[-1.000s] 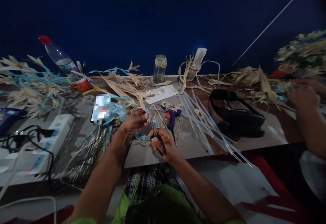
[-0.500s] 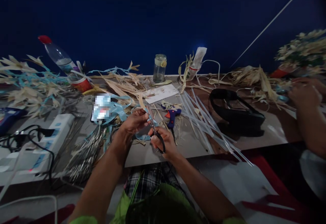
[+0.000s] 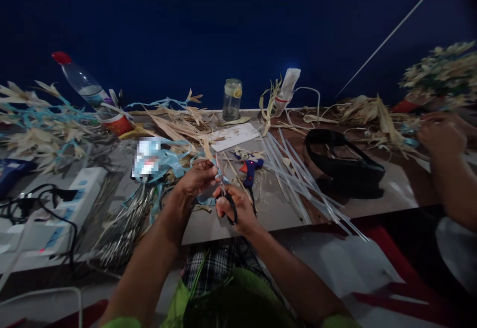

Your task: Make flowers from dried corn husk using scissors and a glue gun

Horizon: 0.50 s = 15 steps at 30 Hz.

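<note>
My right hand (image 3: 238,206) is closed on black-handled scissors (image 3: 231,208), their blades pointing up and away from me. Pinched in the fingers of my left hand (image 3: 199,176) is a tan strip of dried corn husk (image 3: 207,148), with some light blue ribbon beside it. The blades lie right against the left fingertips and the blue ribbon; whether they are closed on it I cannot tell. A blue glue gun (image 3: 252,170) with a small red light rests just right of my hands. More blue ribbon (image 3: 169,161) lies in loops to the left.
Clear sticks (image 3: 298,179) and a black strap-like band (image 3: 345,169) lie to the right. A glass jar (image 3: 232,100) stands at the back. Left are a bundle of wires (image 3: 124,233), a power strip (image 3: 76,208) and a tilted bottle (image 3: 82,82). Another person's hand (image 3: 443,134) works at far right.
My right hand and the scissors have shifted very slightly to the left against my left hand. The rest of the view has slid a little left with the camera.
</note>
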Available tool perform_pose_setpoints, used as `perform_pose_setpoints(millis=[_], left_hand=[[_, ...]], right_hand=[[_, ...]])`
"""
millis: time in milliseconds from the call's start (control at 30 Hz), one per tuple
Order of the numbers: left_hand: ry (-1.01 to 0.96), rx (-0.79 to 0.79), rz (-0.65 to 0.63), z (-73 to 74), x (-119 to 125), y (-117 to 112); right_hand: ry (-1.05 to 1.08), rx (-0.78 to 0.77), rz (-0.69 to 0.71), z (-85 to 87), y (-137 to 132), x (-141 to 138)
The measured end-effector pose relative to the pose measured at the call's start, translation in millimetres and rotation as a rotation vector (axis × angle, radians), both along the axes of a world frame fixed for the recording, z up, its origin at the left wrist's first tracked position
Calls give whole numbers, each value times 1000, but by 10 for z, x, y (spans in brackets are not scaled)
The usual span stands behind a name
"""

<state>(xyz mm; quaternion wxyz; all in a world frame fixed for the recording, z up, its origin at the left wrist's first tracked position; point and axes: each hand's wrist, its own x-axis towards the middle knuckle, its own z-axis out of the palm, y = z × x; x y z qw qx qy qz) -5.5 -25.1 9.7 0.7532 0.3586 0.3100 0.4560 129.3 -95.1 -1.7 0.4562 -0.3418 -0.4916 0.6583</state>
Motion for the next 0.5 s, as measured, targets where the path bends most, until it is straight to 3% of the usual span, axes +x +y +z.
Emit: perform_pose_setpoints(millis=[100, 333, 500], left_hand=[[-9, 23, -72, 2, -9, -4], [-9, 39, -74, -34, 19, -7], [13, 99, -185, -57, 10, 8]], right_hand=[[-8, 1, -22, -23, 8, -15], [-5, 30, 13, -4, 12, 31], [-23, 24, -26, -18, 48, 41]])
